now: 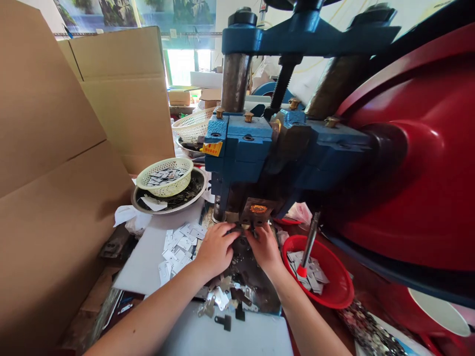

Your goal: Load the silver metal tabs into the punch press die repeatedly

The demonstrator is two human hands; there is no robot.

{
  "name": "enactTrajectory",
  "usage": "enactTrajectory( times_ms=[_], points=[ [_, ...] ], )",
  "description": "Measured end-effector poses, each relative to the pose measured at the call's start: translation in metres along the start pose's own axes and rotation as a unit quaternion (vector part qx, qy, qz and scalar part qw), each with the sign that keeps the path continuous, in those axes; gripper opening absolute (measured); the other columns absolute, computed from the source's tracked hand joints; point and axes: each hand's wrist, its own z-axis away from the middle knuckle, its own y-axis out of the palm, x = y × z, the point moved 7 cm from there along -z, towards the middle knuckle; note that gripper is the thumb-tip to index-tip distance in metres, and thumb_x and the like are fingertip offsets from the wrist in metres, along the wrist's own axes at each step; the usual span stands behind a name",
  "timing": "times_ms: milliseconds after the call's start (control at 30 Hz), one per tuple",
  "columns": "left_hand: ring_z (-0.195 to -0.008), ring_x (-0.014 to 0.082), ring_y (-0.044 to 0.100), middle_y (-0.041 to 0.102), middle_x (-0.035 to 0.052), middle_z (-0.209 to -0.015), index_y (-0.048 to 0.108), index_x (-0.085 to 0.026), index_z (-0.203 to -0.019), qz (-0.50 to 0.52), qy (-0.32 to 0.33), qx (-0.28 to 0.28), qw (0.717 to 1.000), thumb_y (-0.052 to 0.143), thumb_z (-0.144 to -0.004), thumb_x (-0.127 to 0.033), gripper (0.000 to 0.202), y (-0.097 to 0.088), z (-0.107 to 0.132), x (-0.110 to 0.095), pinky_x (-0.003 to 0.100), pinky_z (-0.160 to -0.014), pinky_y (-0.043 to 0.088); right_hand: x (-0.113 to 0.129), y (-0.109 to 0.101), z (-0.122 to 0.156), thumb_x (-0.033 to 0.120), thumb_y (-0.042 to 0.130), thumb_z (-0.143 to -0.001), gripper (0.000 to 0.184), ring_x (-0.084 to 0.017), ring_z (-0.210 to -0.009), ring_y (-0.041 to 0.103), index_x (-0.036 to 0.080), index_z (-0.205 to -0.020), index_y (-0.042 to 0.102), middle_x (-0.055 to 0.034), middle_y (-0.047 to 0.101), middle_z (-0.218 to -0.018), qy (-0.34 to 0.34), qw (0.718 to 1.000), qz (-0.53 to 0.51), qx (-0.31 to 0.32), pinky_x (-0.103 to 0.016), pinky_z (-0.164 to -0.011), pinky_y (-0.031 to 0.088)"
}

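Both my hands reach under the die of a blue punch press. My left hand has its fingers curled at the die block, pinching something small that I cannot make out. My right hand meets it from the right, fingers bent and pressed onto the same spot. A heap of small flat metal pieces lies on a white board just left of my left hand. More stamped pieces and scraps lie under my wrists.
A red bowl with metal pieces and a red-tipped rod stands to the right. A pale plastic basket of pieces sits in a metal pan at the left. Large cardboard sheets wall the left side. The big red flywheel guard fills the right.
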Motion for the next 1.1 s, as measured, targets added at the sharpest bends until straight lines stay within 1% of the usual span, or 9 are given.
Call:
enactTrajectory(
  times_ms=[100, 267, 500, 700, 867, 1000, 1100],
  points=[
    [-0.118, 0.0244, 0.044, 0.055, 0.0035, -0.125, 0.057, -0.027, -0.120, -0.016, 0.006, 0.014, 1.000, 0.053, -0.070, -0.002, 0.056, 0.002, 0.001, -0.002, 0.047, -0.103, 0.036, -0.004, 0.001, -0.002, 0.030, 0.050, -0.079, 0.018, -0.023, -0.088, 0.058, 0.019, -0.079, 0.065, -0.0088, 0.059, -0.094, 0.017, 1.000, -0.025, 0.003, -0.037, -0.081, 0.048],
    [-0.117, 0.0245, 0.044, 0.057, 0.0014, -0.123, 0.059, -0.028, -0.117, -0.053, -0.003, 0.001, 0.999, 0.053, -0.071, -0.002, 0.054, -0.003, 0.002, -0.003, 0.046, -0.103, 0.035, -0.007, 0.007, -0.002, 0.031, 0.050, -0.079, 0.020, -0.023, -0.094, 0.058, 0.019, -0.084, 0.065, -0.0085, 0.059, -0.097, 0.025, 0.998, -0.059, 0.018, -0.036, -0.084, 0.047],
    [-0.118, 0.0254, 0.044, 0.056, 0.0033, -0.123, 0.060, -0.027, -0.115, -0.078, 0.001, 0.015, 0.997, 0.054, -0.072, -0.004, 0.049, -0.003, -0.001, -0.004, 0.045, -0.103, 0.035, -0.005, 0.009, -0.003, 0.028, 0.049, -0.079, 0.020, -0.022, -0.094, 0.058, 0.021, -0.089, 0.065, -0.0075, 0.060, -0.097, 0.021, 0.997, -0.067, 0.012, -0.036, -0.084, 0.046],
    [-0.116, 0.0243, 0.044, 0.056, 0.0030, -0.121, 0.062, -0.028, -0.111, -0.072, -0.005, 0.011, 0.997, 0.056, -0.072, -0.002, 0.048, -0.006, 0.001, 0.000, 0.045, -0.103, 0.036, -0.002, 0.008, -0.004, 0.030, 0.047, -0.080, 0.021, -0.022, -0.092, 0.059, 0.020, -0.086, 0.065, -0.0080, 0.062, -0.095, 0.017, 0.997, -0.070, 0.012, -0.036, -0.084, 0.046],
    [-0.118, 0.0247, 0.044, 0.054, 0.0035, -0.123, 0.062, -0.028, -0.111, -0.069, -0.011, 0.016, 0.997, 0.056, -0.070, -0.001, 0.049, -0.004, 0.000, 0.001, 0.046, -0.103, 0.035, -0.001, 0.009, -0.002, 0.033, 0.050, -0.079, 0.022, -0.023, -0.094, 0.059, 0.019, -0.087, 0.065, -0.0089, 0.062, -0.098, 0.020, 0.997, -0.073, 0.014, -0.036, -0.084, 0.047],
    [-0.117, 0.0259, 0.044, 0.054, 0.0054, -0.123, 0.060, -0.027, -0.113, -0.074, -0.007, 0.021, 0.997, 0.055, -0.069, -0.001, 0.052, -0.002, -0.001, 0.000, 0.046, -0.101, 0.037, -0.002, 0.011, -0.005, 0.030, 0.050, -0.077, 0.023, -0.023, -0.096, 0.059, 0.020, -0.089, 0.066, -0.0084, 0.063, -0.099, 0.024, 0.997, -0.071, 0.025, -0.037, -0.086, 0.046],
    [-0.117, 0.0257, 0.044, 0.053, 0.0051, -0.124, 0.059, -0.028, -0.114, -0.065, -0.007, 0.021, 0.998, 0.055, -0.069, 0.000, 0.053, -0.002, -0.001, 0.000, 0.047, -0.102, 0.036, -0.003, 0.012, -0.007, 0.030, 0.051, -0.076, 0.024, -0.022, -0.095, 0.059, 0.020, -0.088, 0.068, -0.0078, 0.063, -0.098, 0.027, 0.996, -0.072, 0.041, -0.036, -0.085, 0.046]
  ],
)
